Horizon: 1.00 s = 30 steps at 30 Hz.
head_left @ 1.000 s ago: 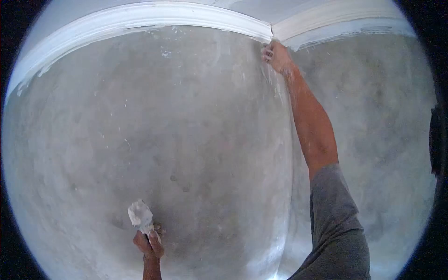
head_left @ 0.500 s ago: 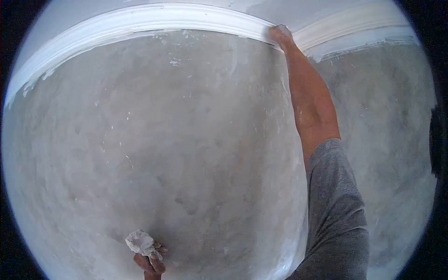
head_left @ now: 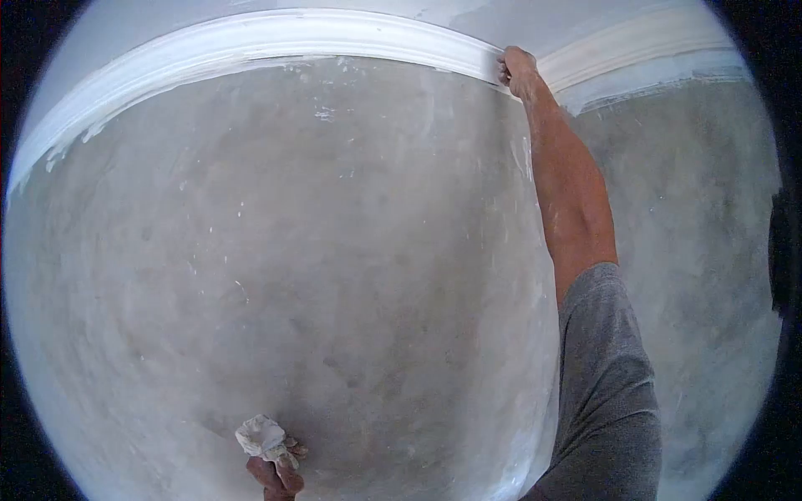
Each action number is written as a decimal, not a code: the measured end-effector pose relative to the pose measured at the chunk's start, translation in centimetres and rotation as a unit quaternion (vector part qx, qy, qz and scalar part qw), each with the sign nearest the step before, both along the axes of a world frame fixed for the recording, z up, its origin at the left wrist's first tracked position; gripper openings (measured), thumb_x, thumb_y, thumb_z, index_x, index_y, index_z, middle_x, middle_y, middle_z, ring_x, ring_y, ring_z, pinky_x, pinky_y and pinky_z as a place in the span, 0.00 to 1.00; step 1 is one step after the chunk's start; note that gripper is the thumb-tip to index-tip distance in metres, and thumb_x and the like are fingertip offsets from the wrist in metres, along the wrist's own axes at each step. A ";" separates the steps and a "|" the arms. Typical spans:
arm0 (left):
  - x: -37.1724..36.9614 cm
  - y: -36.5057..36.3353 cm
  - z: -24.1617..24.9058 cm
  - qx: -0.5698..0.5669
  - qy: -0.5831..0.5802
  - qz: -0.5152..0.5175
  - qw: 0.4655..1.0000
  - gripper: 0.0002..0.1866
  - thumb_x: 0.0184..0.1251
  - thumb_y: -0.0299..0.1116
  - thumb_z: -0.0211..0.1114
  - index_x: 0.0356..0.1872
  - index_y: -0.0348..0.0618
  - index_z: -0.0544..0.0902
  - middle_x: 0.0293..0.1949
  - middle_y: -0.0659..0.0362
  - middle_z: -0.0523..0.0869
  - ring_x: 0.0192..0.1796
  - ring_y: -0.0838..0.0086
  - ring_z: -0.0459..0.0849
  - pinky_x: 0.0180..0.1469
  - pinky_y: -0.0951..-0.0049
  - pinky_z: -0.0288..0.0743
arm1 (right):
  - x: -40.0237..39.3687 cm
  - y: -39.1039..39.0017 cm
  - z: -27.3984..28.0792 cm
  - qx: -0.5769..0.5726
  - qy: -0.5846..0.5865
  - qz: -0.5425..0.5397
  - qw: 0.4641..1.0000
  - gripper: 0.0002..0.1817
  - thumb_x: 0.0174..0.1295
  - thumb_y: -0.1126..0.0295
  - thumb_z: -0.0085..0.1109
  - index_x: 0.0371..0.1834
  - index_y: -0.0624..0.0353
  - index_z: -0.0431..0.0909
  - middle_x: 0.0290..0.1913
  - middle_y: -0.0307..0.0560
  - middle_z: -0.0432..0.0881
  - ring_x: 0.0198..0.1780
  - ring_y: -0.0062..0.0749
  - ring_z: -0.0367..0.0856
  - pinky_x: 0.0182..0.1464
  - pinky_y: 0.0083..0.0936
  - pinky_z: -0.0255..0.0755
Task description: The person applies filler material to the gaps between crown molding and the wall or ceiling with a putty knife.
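My right hand (head_left: 516,70) is raised high, its fingers curled against the white crown moulding (head_left: 334,33) near the inside corner. I cannot tell whether something small is pinched in those fingers. Down at the bottom, my left hand (head_left: 276,474) holds a whitish lump of putty (head_left: 261,437), with pale smears on the fingers. Behind it is the grey wall (head_left: 334,250). Smeared white filler runs along the lower edge of the moulding.
A second length of moulding (head_left: 643,60) continues right of the corner, with rough white filler (head_left: 660,82) beneath it. The ceiling (head_left: 568,21) meets the moulding above. Something dark (head_left: 780,250) stands at the far right edge.
My right hand has shifted slightly right along the moulding toward the corner, with its fingers more curled. The view has tilted a little, and my left hand still holds the putty.
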<state>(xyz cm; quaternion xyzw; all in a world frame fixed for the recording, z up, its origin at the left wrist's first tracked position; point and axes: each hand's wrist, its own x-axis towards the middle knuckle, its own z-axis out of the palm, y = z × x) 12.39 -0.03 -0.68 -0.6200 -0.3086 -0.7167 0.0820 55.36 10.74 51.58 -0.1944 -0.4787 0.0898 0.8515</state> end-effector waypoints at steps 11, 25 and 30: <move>-2.0 1.9 -2.4 0.048 0.057 0.071 0.995 0.23 0.68 0.45 0.44 0.33 0.36 0.80 0.21 0.56 0.83 0.22 0.69 0.81 0.25 0.71 0.74 | -3.1 -0.1 0.8 -0.022 -0.161 -0.446 0.880 0.17 0.53 0.56 0.55 0.19 0.59 0.77 0.23 0.42 0.77 0.20 0.22 0.70 0.19 0.23 0.64; -2.5 4.3 -4.8 0.052 -0.029 -0.021 0.998 0.25 0.66 0.48 0.50 0.36 0.29 0.77 0.25 0.53 0.82 0.24 0.69 0.81 0.25 0.71 0.74 | 1.5 1.5 0.4 0.023 -0.114 0.029 0.993 0.09 0.58 0.66 0.42 0.23 0.56 0.67 0.17 0.36 0.62 0.15 0.20 0.57 0.15 0.21 0.51; -0.3 2.3 -2.0 0.079 -0.063 -0.137 0.985 0.26 0.65 0.49 0.51 0.37 0.27 0.75 0.26 0.52 0.81 0.24 0.69 0.80 0.25 0.71 0.74 | -6.7 -1.4 -0.9 0.057 -0.245 0.036 0.967 0.10 0.57 0.64 0.45 0.22 0.57 0.69 0.19 0.37 0.64 0.18 0.21 0.60 0.19 0.24 0.54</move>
